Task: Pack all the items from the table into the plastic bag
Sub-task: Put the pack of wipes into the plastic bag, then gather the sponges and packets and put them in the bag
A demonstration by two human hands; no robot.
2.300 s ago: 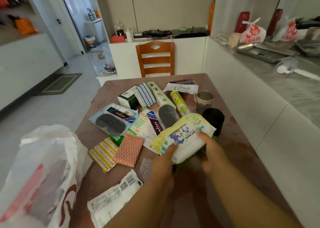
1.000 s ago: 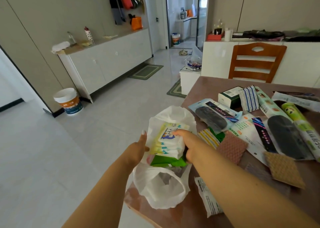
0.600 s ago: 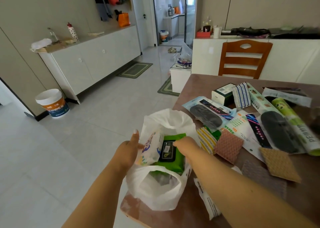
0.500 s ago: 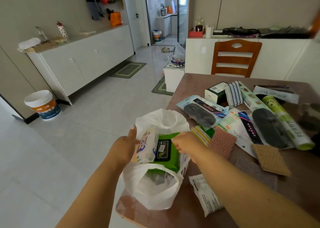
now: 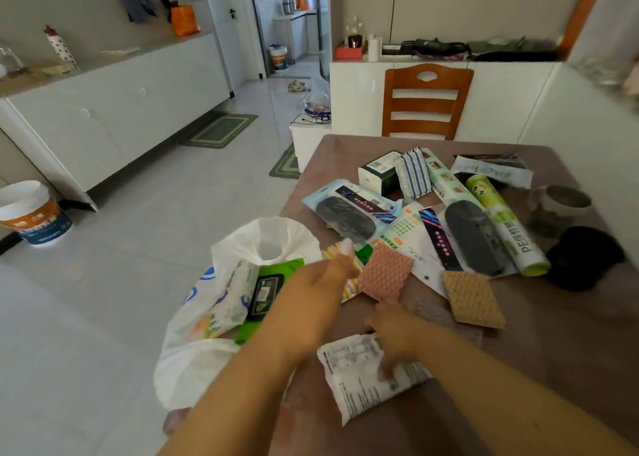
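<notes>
Wipes are in the plastic bag (image 5: 207, 352) now. A moment ago both hands held the white wipes pack (image 5: 224, 300) and the green wipes pack (image 5: 266, 293) over the bag's mouth. Now both packs lie inside it, at the near left edge of the surface (image 5: 570, 334), and the hands have let go. So two things are packed, and many more are left.

The left hand (image 5: 311, 300) has left the bag and reaches across to the right, over the yellow striped packet (image 5: 349, 282). Its grip looks loose and holds nothing. The right hand (image 5: 394, 331) has come down on the white printed packet (image 5: 363, 376) at the near edge. Its fingers press on the packet, but it is hard to tell if they have closed on it yet.

That packet looks like the next thing to go in. It is thin and flat, so it may need a pinch at the edge. No hand holds the bag open now, so its mouth may flop shut.

Farther off wait the pink sponge (image 5: 385, 275), the tan sponge (image 5: 472, 300) and the green roll (image 5: 505, 224).
</notes>
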